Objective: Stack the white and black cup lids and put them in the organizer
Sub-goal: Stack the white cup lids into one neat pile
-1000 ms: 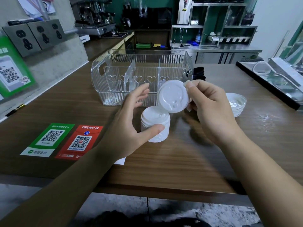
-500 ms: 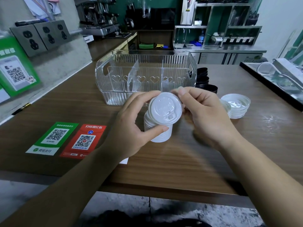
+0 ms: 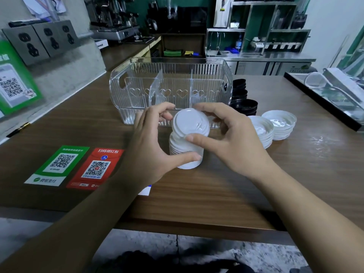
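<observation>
- Brown wood-grain counter (image 3: 206, 196) in a café; espresso machine (image 3: 116, 18) and steel shelving (image 3: 262, 34) at the back.
- We see our left hand (image 3: 149, 146) curled round the left side of the upright stack of white plastic cup lids (image 3: 186, 152), thumb pressed on its lower front, fingers behind near the top. Hand is part closed, gripping the stack.
- Our right hand (image 3: 234, 142) is on the top white lid (image 3: 190, 123), which sits tilted on the stack: thumb on the front rim, fingers arched over the far edge. Also part closed, pinching that lid.
- Stack stands on the counter just in front of the clear ribbed plastic organizer w/ heart cut-outs (image 3: 171, 89). We see dividers in the organizer and no lids in the compartments we can see.
- Right of our right hand: 2 low piles of upturned white lids (image 3: 279, 125), side by side, touching or nearly so.
- Behind those, beside the organizer's right end: 3 piles of black cup lids (image 3: 243, 103).
- Left on the counter: green QR sticker (image 3: 59, 164) and red QR sticker (image 3: 94, 168), side by side.
</observation>
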Demonstrator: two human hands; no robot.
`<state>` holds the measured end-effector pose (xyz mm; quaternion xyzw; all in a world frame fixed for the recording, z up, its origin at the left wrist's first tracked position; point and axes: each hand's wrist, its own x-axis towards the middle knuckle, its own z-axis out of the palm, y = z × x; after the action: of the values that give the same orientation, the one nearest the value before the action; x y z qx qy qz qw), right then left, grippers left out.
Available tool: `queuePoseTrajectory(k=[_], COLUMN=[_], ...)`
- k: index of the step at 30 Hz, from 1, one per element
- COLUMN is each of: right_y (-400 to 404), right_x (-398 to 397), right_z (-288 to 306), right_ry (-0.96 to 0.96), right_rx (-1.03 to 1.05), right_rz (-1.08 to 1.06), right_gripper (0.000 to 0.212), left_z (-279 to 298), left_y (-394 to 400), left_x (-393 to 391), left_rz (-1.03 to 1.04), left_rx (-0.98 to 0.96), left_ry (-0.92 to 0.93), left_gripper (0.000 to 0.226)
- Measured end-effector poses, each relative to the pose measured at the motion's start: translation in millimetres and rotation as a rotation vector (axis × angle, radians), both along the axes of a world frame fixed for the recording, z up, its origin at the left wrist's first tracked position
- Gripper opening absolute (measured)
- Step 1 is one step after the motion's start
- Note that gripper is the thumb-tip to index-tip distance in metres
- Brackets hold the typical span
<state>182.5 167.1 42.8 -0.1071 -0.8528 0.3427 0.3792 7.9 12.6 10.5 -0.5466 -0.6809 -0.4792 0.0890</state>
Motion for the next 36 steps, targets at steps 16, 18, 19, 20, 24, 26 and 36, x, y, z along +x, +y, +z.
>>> queuePoseTrajectory(k=[16,18,19,20,24,26,36], right_y=[11.2,12.6,12.8,12.9,11.0,11.3,12.4], right_x=[0.4,0.1,0.3,0.2,-0.4,-0.8,-1.2], right_z=[-11.5,-11.7,-11.6,-11.6,-10.9,-11.3,-12.5], right_ry=[-0.196,-0.207,-0.210,-0.209,-0.186,-0.170,-0.144], right_rx=[0.033,-0.002,-0.021,-0.038,-0.095,-0.103,-0.096], right_rz=[0.162,0.187,0.195,0.200,0.171,0.137,0.111], right_gripper=[0.040,0.040,0.040,0.039,0.035,0.034,0.042], left_z=[-1.1,-0.6,-0.6,-1.0,-2.4,-3.1,0.6], left_y=[-0.7,-0.8,-0.7,-0.5,0.0,0.6,4.5], left_x=[-2.6,-3.1,-3.5,-4.0,-4.8,-4.7,-2.6], left_rz=[-0.197,-0.207,-0.211,-0.212,-0.197,-0.190,-0.215], left_rx=[-0.314,-0.317,-0.321,-0.324,-0.315,-0.311,-0.305], left_ry=[-0.287,-0.296,-0.300,-0.304,-0.315,-0.309,-0.234], left_gripper=[0.097,0.098,0.098,0.098,0.101,0.101,0.078])
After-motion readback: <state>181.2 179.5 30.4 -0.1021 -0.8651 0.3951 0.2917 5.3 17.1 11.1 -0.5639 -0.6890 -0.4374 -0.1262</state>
